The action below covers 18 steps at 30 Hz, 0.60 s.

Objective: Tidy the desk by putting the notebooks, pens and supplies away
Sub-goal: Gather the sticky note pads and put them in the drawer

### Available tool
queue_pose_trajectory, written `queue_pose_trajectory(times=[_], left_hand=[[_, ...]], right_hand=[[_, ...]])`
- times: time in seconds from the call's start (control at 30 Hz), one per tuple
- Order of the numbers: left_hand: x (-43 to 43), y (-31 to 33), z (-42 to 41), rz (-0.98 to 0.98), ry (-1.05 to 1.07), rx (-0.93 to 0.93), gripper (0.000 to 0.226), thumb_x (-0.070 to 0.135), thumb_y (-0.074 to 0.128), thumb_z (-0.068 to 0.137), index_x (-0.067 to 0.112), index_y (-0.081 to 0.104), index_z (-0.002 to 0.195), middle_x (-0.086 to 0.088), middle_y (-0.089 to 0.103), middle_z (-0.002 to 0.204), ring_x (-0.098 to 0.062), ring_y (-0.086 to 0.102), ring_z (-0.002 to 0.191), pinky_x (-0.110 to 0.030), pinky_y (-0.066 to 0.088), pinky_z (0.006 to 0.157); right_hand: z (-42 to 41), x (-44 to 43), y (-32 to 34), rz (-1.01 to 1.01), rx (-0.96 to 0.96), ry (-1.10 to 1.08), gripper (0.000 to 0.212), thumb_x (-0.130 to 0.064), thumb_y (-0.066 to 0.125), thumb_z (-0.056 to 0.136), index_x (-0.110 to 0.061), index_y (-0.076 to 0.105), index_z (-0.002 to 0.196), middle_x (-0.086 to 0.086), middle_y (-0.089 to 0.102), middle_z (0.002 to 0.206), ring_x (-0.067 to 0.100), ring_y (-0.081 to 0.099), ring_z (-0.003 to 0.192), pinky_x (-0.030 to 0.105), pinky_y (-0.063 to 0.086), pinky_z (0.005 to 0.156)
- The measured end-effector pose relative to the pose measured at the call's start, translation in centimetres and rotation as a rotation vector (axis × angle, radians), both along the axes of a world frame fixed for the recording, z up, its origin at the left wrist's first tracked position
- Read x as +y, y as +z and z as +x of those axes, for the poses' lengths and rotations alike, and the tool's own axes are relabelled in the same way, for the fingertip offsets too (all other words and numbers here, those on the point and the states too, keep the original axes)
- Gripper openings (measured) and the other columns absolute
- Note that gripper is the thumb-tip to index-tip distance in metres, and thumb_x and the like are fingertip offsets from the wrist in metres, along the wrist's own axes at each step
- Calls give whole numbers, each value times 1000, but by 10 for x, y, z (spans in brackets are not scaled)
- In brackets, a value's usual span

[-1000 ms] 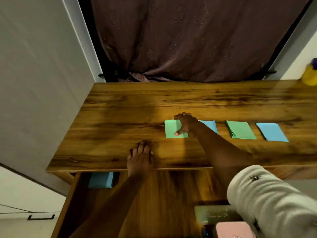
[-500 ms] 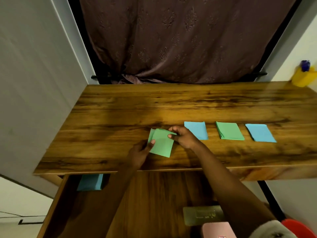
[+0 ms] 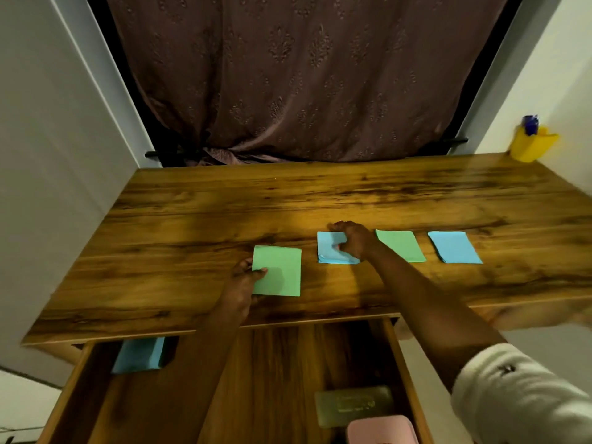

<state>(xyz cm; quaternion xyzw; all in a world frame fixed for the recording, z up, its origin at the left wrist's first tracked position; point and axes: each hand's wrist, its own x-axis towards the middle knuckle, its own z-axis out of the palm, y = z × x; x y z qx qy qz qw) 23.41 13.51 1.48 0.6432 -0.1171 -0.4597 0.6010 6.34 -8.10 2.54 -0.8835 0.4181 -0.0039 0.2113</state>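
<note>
My left hand [image 3: 245, 274] pinches the left edge of a green notepad [image 3: 282, 273], held just above the wooden desk [image 3: 192, 225]. To its right lies a blue notepad [image 3: 330, 249], and my right hand [image 3: 354, 240] rests on it with fingers curled over its right part. Beyond my right wrist sits a second green notepad [image 3: 403, 246], then another blue notepad [image 3: 453, 246]. The drawer [image 3: 392, 347] under the desk's front edge stands pulled out, with a blue notepad [image 3: 139, 355] in its back left corner.
A yellow pen holder [image 3: 531, 145] with a blue item in it stands at the desk's far right corner. In the drawer's front right lie an olive case [image 3: 354, 403] and a pink case [image 3: 381, 429]. A brown curtain [image 3: 288, 75] hangs behind the desk.
The green notepad passed from my right hand to my left and moved toward the desk's front. My right hand let go and reached right onto the blue notepad.
</note>
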Motion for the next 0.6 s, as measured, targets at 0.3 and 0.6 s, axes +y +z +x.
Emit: queue_pose_trajectory(times=[0.3, 0.6], left_hand=[[-7, -15, -18, 54, 140, 74, 30, 10, 54, 92, 17, 49, 121, -13, 50, 122, -33, 47, 116, -46, 48, 84], [-17, -13, -48, 1, 247, 268, 11, 11, 48, 95, 15, 52, 104, -14, 52, 120, -33, 51, 109, -46, 48, 79]], right_hand=[[2, -19, -1, 4, 206, 23, 92, -47, 80, 66, -16, 36, 141, 13, 39, 138, 32, 34, 130, 41, 35, 102], [-31, 19, 10, 363, -663, -461, 9, -17, 62, 89, -11, 56, 85, 9, 62, 94, 23, 57, 86, 26, 40, 67]])
